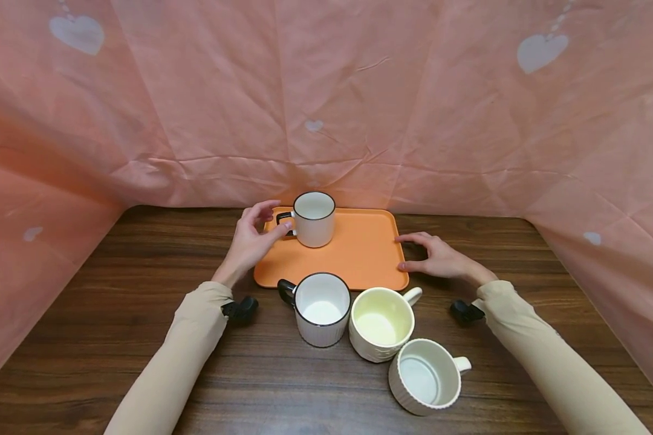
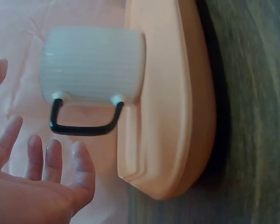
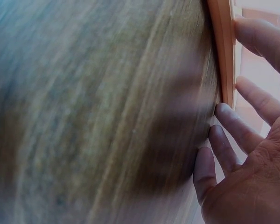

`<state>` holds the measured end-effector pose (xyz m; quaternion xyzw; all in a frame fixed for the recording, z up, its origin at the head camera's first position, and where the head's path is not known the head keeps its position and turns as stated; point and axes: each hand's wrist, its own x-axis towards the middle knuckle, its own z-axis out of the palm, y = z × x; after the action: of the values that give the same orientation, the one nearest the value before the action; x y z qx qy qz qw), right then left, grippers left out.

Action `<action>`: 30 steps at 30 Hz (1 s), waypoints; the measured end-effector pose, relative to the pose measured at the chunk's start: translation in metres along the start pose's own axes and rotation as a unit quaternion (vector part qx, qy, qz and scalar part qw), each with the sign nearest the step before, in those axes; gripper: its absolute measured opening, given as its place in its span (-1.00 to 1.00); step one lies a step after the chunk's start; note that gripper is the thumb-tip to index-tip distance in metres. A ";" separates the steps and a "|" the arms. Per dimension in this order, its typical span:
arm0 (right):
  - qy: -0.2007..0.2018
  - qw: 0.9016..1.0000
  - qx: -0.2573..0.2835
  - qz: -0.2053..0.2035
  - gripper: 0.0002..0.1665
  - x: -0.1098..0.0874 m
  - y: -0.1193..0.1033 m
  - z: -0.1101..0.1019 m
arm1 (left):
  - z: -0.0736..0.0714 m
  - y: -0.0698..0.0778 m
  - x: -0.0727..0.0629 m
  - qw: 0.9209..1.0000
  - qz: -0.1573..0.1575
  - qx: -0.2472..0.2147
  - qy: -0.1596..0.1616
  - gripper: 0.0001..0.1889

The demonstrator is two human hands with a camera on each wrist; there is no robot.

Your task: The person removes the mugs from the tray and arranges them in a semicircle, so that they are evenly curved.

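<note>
A white ribbed mug (image 1: 315, 226) with a black rim and black handle (image 2: 86, 129) stands upright on the left part of an orange tray (image 1: 359, 260). My left hand (image 1: 253, 235) is at the tray's left side, thumb and fingers spread around the handle without gripping it. In the left wrist view the fingers (image 2: 53, 161) sit apart from that handle. On the other side, my right hand (image 1: 441, 257) touches the tray's right rim with thumb and fingertip. The right wrist view shows its fingers (image 3: 238, 128) spread and loosely bent along the edge.
In front of the tray stand a second white mug (image 1: 323, 326) with a black handle, a pale yellow cup (image 1: 378, 353) and a ribbed off-white cup (image 1: 413, 393). Pink cloth (image 1: 354, 109) hangs behind the dark wooden table (image 1: 283, 393).
</note>
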<state>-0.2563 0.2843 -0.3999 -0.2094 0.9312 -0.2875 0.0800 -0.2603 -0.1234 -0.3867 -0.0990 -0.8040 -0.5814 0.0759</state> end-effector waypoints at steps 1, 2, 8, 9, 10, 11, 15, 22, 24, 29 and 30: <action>0.000 1.000 0.000 0.000 -0.25 0.000 0.000 0.000 | 0.000 -0.001 0.002 1.000 -0.002 0.002 0.000 -0.39; 0.000 1.000 -0.001 0.000 -0.25 0.000 0.000 0.000 | 0.001 -0.003 0.004 1.000 -0.005 0.004 -0.001 -0.37; 0.001 1.000 0.000 0.002 -0.26 -0.001 0.001 -0.001 | 0.004 -0.008 0.015 0.999 -0.030 0.001 -0.026 -0.29; 0.001 1.000 0.000 0.002 -0.26 -0.001 0.001 -0.001 | 0.005 -0.009 0.016 0.999 -0.033 -0.001 -0.031 -0.28; 0.000 1.000 0.000 0.002 -0.26 -0.001 0.000 -0.001 | 0.005 -0.009 0.018 0.999 -0.037 -0.001 -0.036 -0.27; 0.000 1.000 0.000 0.002 -0.26 -0.002 0.000 -0.001 | 0.006 -0.009 0.019 0.998 -0.041 0.000 -0.040 -0.26; -0.002 1.000 -0.001 0.004 -0.26 -0.003 -0.001 -0.001 | 0.010 -0.009 0.021 0.997 -0.051 -0.002 -0.051 -0.24; -0.002 1.000 -0.005 0.013 -0.25 -0.003 -0.003 -0.002 | 0.016 -0.007 0.026 0.997 -0.034 0.006 -0.063 -0.27; -0.002 1.000 -0.007 0.015 -0.25 -0.004 -0.003 -0.002 | 0.018 -0.006 0.027 0.997 -0.032 0.005 -0.067 -0.27; -0.003 1.000 -0.009 0.016 -0.25 -0.003 -0.002 -0.001 | 0.022 -0.005 0.029 0.996 -0.045 -0.023 -0.078 -0.26; -0.002 1.000 -0.009 0.016 -0.25 -0.003 -0.002 -0.001 | 0.023 -0.006 0.030 0.995 -0.049 -0.027 -0.080 -0.25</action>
<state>-0.2529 0.2849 -0.3974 -0.1955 0.9368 -0.2772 0.0851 -0.2904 -0.1011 -0.3920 -0.1076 -0.7957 -0.5957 -0.0201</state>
